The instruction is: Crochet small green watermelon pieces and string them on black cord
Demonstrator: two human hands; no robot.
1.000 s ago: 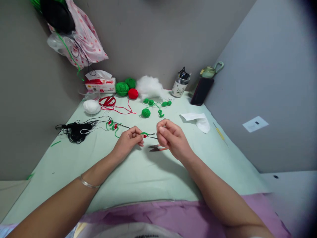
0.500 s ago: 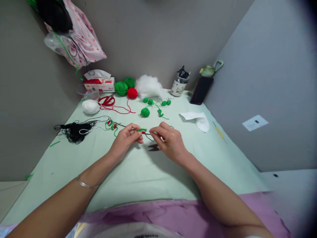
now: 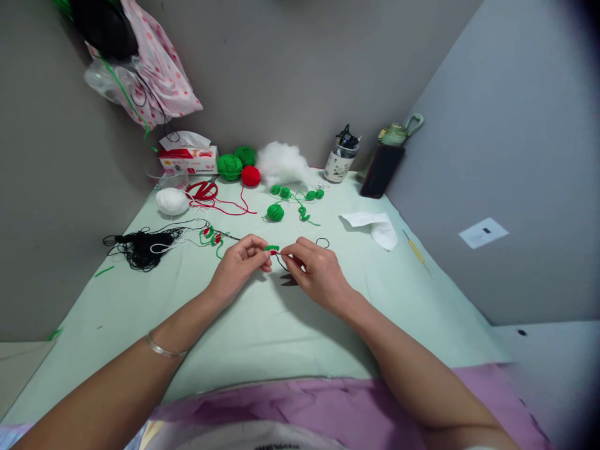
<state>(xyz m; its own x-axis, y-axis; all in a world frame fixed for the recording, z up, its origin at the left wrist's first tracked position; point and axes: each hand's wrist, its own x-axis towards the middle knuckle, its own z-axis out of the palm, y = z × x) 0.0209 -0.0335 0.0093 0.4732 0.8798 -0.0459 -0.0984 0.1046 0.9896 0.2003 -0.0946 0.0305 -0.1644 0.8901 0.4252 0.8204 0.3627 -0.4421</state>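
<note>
My left hand (image 3: 241,259) pinches a small crocheted piece (image 3: 272,249), green along the top with red and a little white below. Close to its right edge, my right hand (image 3: 315,269) has thumb and fingertips pressed together on black yarn (image 3: 280,260). Whether a needle is between those fingertips is too small to tell. Dark scissor blades (image 3: 289,280) poke out from under the right hand, their handles covered. To the left lie green and red crocheted pieces (image 3: 212,237), with a black strand running from them toward my left hand.
A black yarn tangle (image 3: 145,249) and a white yarn ball (image 3: 172,202) lie left. Behind are red-handled scissors (image 3: 202,190), green yarn balls (image 3: 229,167), a red ball (image 3: 250,176) and stuffing (image 3: 284,164). A tissue (image 3: 372,228) and yellow crochet hook (image 3: 415,250) lie right.
My right hand has dropped slightly toward me, covering more of the scissors and uncovering a black loop behind it. The left hand keeps its hold on the crocheted piece.
</note>
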